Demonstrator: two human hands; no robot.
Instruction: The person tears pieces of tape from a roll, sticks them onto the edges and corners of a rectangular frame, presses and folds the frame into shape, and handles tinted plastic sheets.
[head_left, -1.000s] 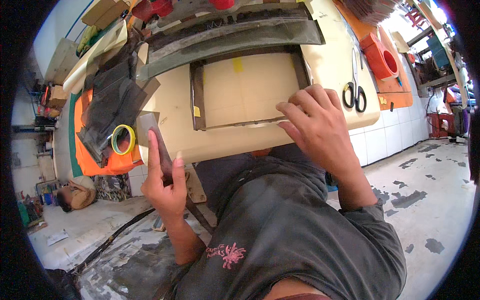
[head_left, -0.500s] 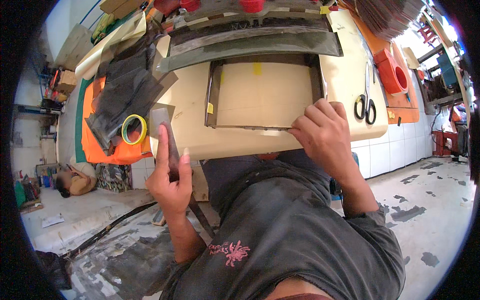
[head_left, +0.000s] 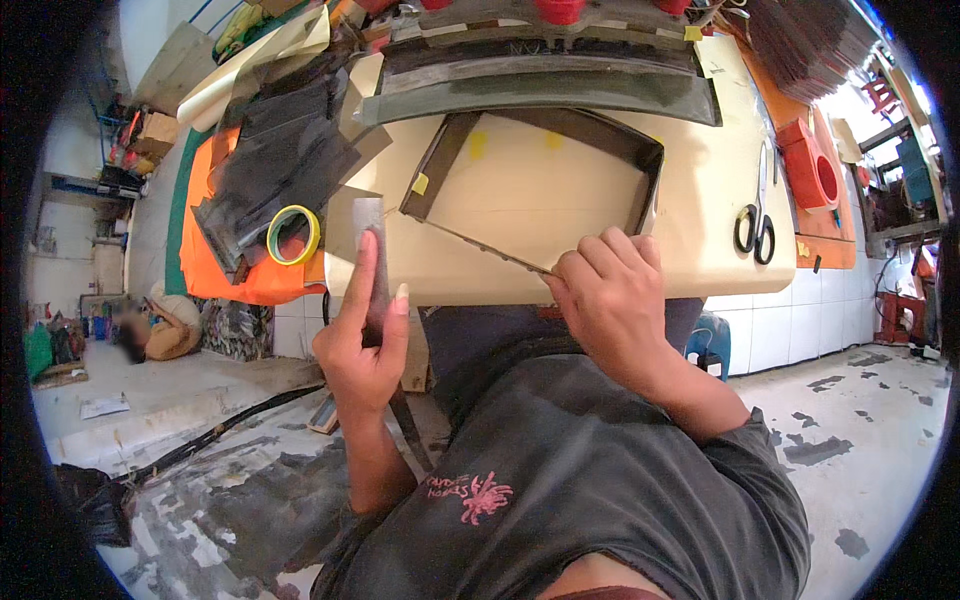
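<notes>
A dark rectangular frame (head_left: 603, 127) with thin upright walls sits askew on the cream sheet covering the table (head_left: 700, 220). My right hand (head_left: 610, 290) pinches its near corner between thumb and fingers. At the left, my left hand (head_left: 362, 345) holds a long dark grey strip (head_left: 368, 215) upright, index finger stretched along it and thumb raised. The strip's lower end hangs below the table edge beside my forearm. A bit of yellow tape (head_left: 420, 184) sticks to the frame's left wall. Beside the left hand lies a roll of yellow tape (head_left: 312, 250).
Black-handled scissors (head_left: 757, 215) and a red tape dispenser-like holder (head_left: 812, 165) lie at the right. Dark sheets (head_left: 290, 150) cover orange material (head_left: 215, 275) at the left. A long dark curved panel (head_left: 550, 102) spans the back. Someone sits on the floor far left.
The frame has turned clockwise on the table, its near right corner drawn closer and leftward with my right hand. My left hand still holds the strip. The view has shifted slightly.
</notes>
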